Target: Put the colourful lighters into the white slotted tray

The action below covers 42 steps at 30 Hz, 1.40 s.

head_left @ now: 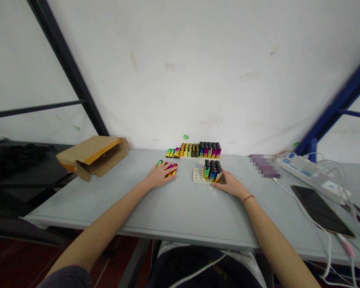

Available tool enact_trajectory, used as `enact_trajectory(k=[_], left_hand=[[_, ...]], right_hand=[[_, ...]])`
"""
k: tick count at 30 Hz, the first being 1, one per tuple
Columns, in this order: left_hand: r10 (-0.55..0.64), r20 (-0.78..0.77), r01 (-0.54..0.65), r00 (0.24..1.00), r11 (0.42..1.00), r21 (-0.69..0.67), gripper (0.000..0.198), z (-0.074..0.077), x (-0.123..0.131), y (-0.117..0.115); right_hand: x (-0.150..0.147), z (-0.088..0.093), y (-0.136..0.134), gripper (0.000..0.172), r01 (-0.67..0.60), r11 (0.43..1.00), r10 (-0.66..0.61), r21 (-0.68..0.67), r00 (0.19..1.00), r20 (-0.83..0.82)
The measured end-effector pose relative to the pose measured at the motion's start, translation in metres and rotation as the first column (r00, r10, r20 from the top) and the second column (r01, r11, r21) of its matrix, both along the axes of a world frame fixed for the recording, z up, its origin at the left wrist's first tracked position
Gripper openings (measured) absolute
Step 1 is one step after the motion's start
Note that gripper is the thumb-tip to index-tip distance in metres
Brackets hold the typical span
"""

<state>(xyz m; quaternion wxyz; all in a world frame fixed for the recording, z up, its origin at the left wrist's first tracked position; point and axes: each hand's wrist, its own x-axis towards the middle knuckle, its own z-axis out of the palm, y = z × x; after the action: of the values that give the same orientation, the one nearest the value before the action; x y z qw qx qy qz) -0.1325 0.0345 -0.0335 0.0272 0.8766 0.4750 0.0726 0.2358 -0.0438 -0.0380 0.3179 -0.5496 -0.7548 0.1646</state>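
Note:
My left hand (162, 174) lies on the grey table (180, 208) with its fingers over several rainbow-coloured lighters (170, 169). My right hand (228, 183) rests against the right side of a white slotted tray (198, 175) that holds several upright lighters (213, 170); its fingers touch the lighters at the tray's near right corner. Behind both hands, a row of more lighters (195, 151) stands along the wall, some of them lying flat at the left end.
An open brown cardboard box (91, 157) lies on its side at the table's left end. On the right are a white power strip (309, 172) with cables, a dark tablet (319, 209) and a blurred purple patch (265, 165).

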Motion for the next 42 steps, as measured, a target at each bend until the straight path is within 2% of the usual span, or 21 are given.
enact_trajectory(k=[3, 6, 10, 14, 17, 22, 24, 26, 29, 32, 34, 37, 40, 42], left_hand=[[0.022, -0.012, -0.022, 1.000, 1.000, -0.002, 0.057, 0.003, 0.027, 0.007], [0.051, -0.015, -0.051, 0.999, 0.999, 0.003, 0.056, 0.003, 0.041, 0.015], [0.089, 0.055, -0.093, 0.994, 0.993, 0.076, 0.056, 0.001, 0.035, 0.019], [0.333, 0.140, -0.353, 0.932, 0.923, 0.151, 0.054, 0.006, 0.016, 0.025], [0.460, 0.108, -0.469, 0.881, 0.880, 0.079, 0.052, 0.012, 0.005, 0.029], [0.479, 0.099, -0.477, 0.872, 0.878, -0.047, 0.036, 0.020, 0.001, 0.029], [0.531, 0.135, -0.523, 0.837, 0.848, -0.091, 0.031, 0.024, 0.002, 0.028], [0.569, 0.260, -0.544, 0.780, 0.822, -0.169, 0.027, 0.030, 0.005, 0.028], [0.560, 0.462, -0.476, 0.688, 0.829, -0.294, 0.021, 0.041, 0.019, 0.029], [0.536, 0.575, -0.378, 0.618, 0.844, -0.381, 0.026, 0.052, 0.048, 0.027], [0.527, 0.722, -0.186, 0.449, 0.845, -0.501, 0.025, 0.057, 0.072, 0.022], [0.470, 0.838, 0.065, 0.278, 0.861, -0.505, 0.021, 0.059, 0.105, 0.012], [0.413, 0.885, 0.158, 0.214, 0.880, -0.449, 0.020, 0.051, 0.123, 0.004], [0.380, 0.897, 0.121, 0.225, 0.903, -0.413, 0.024, 0.041, 0.126, -0.001]], right_hand=[[-0.001, 0.000, 0.000, 0.060, -0.014, 1.000, 0.014, -0.004, 1.000, -0.001], [-0.001, 0.000, 0.000, 0.063, -0.012, 1.000, 0.012, -0.001, 1.000, -0.002], [-0.001, -0.001, 0.000, 0.065, 0.000, 1.000, 0.001, -0.016, 1.000, 0.022], [-0.001, 0.000, 0.000, 0.063, -0.003, 1.000, 0.004, -0.024, 1.000, 0.029], [-0.002, 0.001, -0.001, 0.062, -0.006, 1.000, 0.007, -0.024, 1.000, 0.025], [-0.002, 0.001, -0.001, 0.063, -0.006, 1.000, 0.006, -0.019, 1.000, 0.022], [-0.001, 0.001, -0.001, 0.061, -0.005, 1.000, 0.005, -0.013, 1.000, 0.015], [-0.001, 0.001, -0.001, 0.061, 0.003, 1.000, -0.003, -0.011, 1.000, 0.013], [-0.001, 0.001, 0.000, 0.059, 0.003, 1.000, -0.003, -0.015, 1.000, 0.014], [-0.001, 0.000, 0.000, 0.055, -0.011, 1.000, 0.012, -0.015, 1.000, 0.005], [-0.001, -0.001, 0.001, 0.057, -0.010, 1.000, 0.010, -0.011, 1.000, 0.006], [-0.002, -0.002, 0.002, 0.063, -0.001, 1.000, 0.001, 0.009, 1.000, -0.009], [-0.003, -0.003, 0.002, 0.064, -0.014, 0.999, 0.015, 0.030, 0.998, -0.054], [-0.003, -0.003, 0.002, 0.064, -0.018, 0.999, 0.021, 0.032, 0.997, -0.070]])
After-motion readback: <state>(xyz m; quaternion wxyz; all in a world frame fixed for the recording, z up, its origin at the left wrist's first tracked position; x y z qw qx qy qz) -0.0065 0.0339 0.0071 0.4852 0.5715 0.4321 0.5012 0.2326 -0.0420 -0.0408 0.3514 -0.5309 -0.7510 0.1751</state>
